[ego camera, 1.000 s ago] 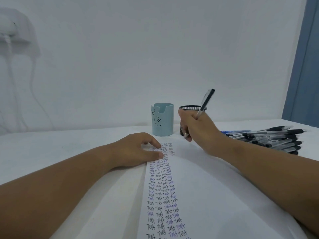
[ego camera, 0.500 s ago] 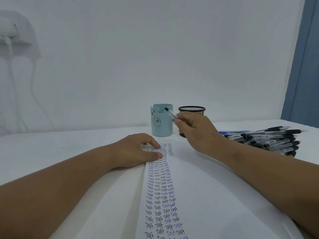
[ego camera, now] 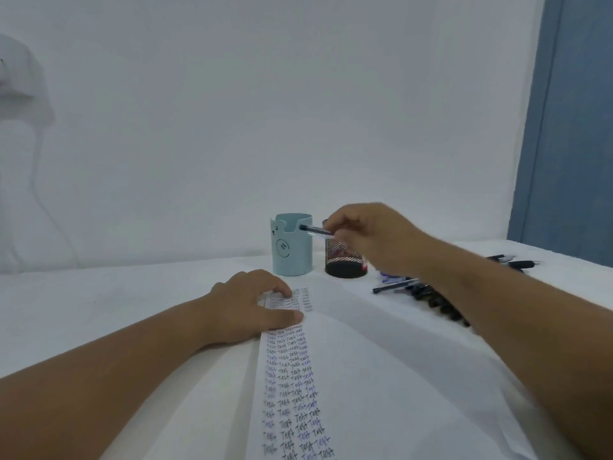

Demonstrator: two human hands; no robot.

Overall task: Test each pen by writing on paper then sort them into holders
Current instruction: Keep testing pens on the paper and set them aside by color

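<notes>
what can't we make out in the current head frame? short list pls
Head view only:
- Inside of the blue holder: its wall hides any pens in it.
- Top of the black mesh holder: covered by the right hand.
- Held pen: motion-blurred, ink colour unclear.
- Pen pile: partly behind the right forearm, count unknowable.
- Paper: cut by the bottom edge; its top left corner sits under the left hand.

The left hand (ego camera: 252, 303) lies palm down with fingers spread flat, forearm stretched across from the near left corner, while the right hand (ego camera: 368, 237) is raised, fingertips pinching a pen (ego camera: 315, 230), its forearm reaching in from the right edge.
</notes>
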